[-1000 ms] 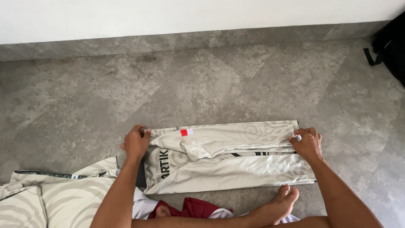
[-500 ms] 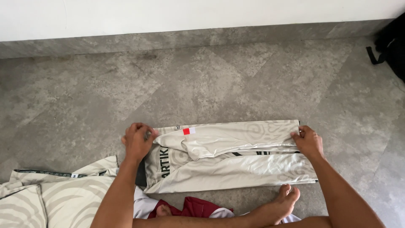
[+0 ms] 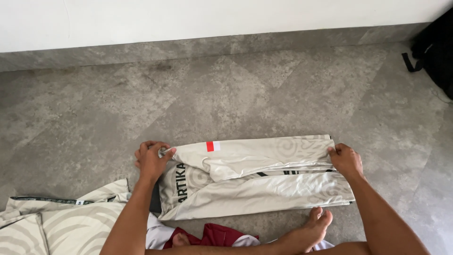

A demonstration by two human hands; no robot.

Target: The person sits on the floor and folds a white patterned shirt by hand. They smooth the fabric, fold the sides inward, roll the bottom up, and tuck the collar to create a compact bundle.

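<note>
Your left hand [image 3: 151, 160] sits at about nine o'clock of the folded cream shirt [image 3: 264, 182], fingers closed in a pinch on the upper left corner of the top layer, lifting that edge slightly off the cloth beneath. Your right hand [image 3: 346, 160] is at three o'clock of the same garment, fingers clamped on the upper right edge, where several layers stack together. Both forearms run down toward six o'clock and out of view.

The shirt lies flat on the grey stone floor [image 3: 226, 94], folded into a long band running from nine to three o'clock between your hands. It is pale cream with faint swirl patterns, dark lettering near the left end and a small red and white patch [image 3: 213, 146] on the top fold near your left hand.

At about seven o'clock of the shirt a second cream patterned garment [image 3: 61, 222] is spread on the floor, touching the folded one's lower left corner. At six o'clock, dark red cloth [image 3: 222, 235] shows, with a bare foot [image 3: 309, 230] just below the shirt's lower edge. A black bag [image 3: 436, 52] rests at two o'clock, well apart, against the white wall [image 3: 212, 19].
</note>
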